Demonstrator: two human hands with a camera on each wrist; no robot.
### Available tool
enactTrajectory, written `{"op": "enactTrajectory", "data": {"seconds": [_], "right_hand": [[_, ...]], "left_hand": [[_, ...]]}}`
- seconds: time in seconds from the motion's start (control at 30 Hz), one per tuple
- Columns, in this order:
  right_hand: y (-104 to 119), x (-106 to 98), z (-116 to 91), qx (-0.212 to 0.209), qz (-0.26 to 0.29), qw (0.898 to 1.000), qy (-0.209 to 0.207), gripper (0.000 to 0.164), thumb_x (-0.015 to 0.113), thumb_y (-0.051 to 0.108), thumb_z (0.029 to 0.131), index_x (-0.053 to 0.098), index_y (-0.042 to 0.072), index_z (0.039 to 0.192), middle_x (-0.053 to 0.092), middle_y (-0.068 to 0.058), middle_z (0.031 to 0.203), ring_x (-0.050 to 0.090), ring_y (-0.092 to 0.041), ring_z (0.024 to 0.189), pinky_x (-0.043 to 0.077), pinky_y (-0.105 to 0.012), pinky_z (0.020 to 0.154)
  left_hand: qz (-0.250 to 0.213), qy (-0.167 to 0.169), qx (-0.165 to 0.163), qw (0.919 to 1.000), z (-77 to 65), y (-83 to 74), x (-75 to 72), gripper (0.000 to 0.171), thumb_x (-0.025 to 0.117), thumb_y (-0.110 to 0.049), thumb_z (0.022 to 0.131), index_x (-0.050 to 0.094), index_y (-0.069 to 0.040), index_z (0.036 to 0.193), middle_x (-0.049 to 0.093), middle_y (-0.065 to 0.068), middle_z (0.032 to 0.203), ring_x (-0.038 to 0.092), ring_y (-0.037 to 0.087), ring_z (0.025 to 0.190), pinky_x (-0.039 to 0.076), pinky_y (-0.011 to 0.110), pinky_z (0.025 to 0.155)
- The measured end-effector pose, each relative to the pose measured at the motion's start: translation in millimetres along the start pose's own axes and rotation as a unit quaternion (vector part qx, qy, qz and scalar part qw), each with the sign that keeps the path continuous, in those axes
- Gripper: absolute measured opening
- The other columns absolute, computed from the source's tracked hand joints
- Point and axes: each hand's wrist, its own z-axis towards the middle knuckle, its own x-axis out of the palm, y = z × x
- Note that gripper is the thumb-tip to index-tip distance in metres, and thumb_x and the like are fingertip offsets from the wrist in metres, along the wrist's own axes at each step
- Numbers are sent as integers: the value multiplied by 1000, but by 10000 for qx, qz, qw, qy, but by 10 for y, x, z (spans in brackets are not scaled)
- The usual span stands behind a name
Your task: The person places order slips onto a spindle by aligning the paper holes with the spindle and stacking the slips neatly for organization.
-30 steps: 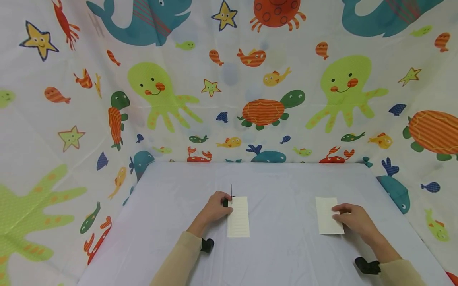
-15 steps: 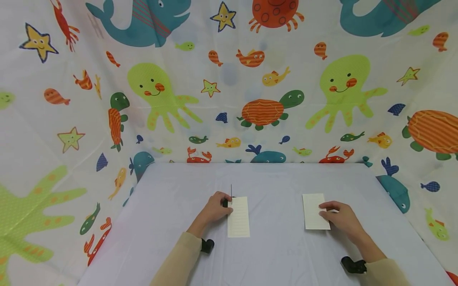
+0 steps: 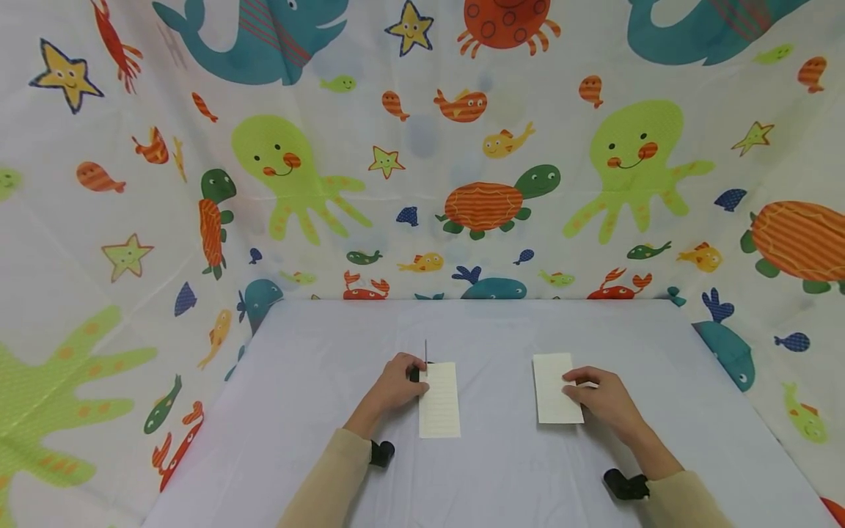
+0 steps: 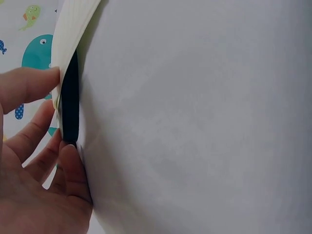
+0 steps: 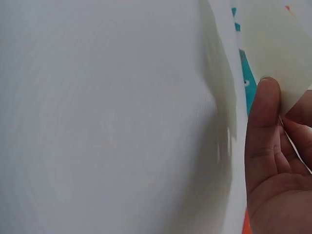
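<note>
A lined cream paper slip lies left of the table's middle, over a bill spike. Its thin upright spike rises at the slip's top left corner. My left hand holds the left edge. In the left wrist view the thumb touches the paper while the fingers are at the dark flat base under it. My right hand pinches a second cream paper slip by its right edge, close over the table, right of the first. The right wrist view shows the thumb against this slip.
A white cloth covers the table. Behind and at the sides hangs a curtain printed with sea animals. Black wrist devices sit below both hands at the beige sleeves.
My right hand has moved left with its paper slip, bringing it closer to the slip on the bill spike. The left hand has kept its place.
</note>
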Motion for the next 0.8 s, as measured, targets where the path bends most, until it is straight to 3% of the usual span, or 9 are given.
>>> {"op": "enactTrajectory", "data": {"seconds": [0.8], "right_hand": [[405, 377, 35, -273, 552, 9980, 111, 29, 73, 16, 93, 69, 1, 117, 61, -15, 117, 60, -23, 88, 53, -27, 73]], "left_hand": [[40, -20, 200, 9998, -15, -22, -22, 28, 77, -11, 85, 66, -6, 109, 55, 14, 130, 50, 31, 112, 42, 52, 103]]}}
